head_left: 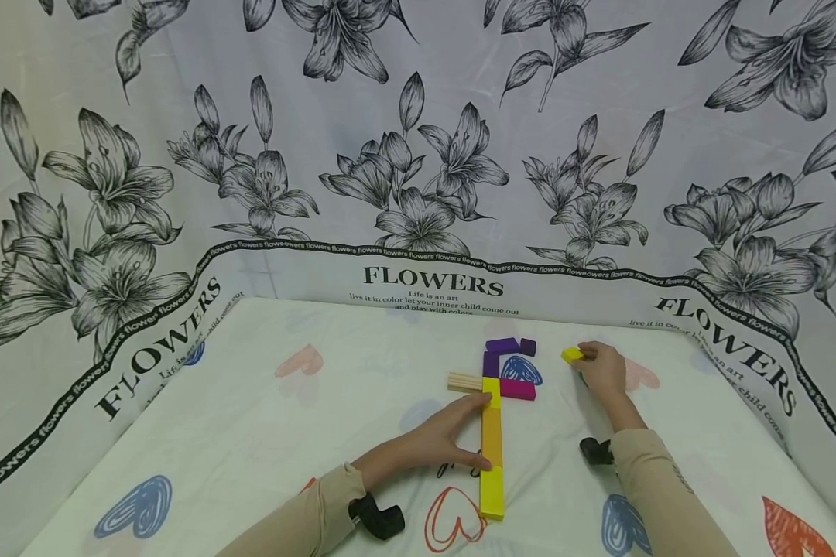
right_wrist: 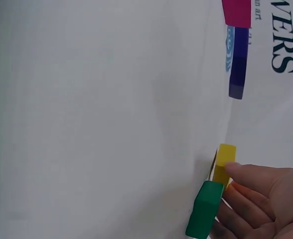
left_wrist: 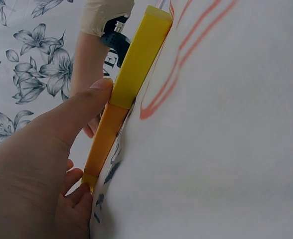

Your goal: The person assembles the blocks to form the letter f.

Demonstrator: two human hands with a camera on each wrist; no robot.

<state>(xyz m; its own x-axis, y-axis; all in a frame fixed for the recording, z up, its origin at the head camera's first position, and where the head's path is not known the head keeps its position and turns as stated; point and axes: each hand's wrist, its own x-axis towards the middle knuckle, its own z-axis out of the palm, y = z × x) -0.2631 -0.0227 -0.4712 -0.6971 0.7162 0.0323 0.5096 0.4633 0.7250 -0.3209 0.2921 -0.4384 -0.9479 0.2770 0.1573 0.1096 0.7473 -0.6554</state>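
A straight row of wooden blocks lies on the table: a near yellow block, an orange block and a far yellow block. My left hand touches the row's left side, thumb near the joint of near yellow and orange, index fingertip at the far yellow block. To the right of the row, my right hand pinches a small yellow block. In the right wrist view a green block shows in front of that yellow block, beside the fingers; the head view hides it.
Beyond the row stand a purple block, another purple block and a dark purple piece. A magenta block extends right; plain wooden sticks extend left. A flower-printed curtain borders the heart-patterned tablecloth.
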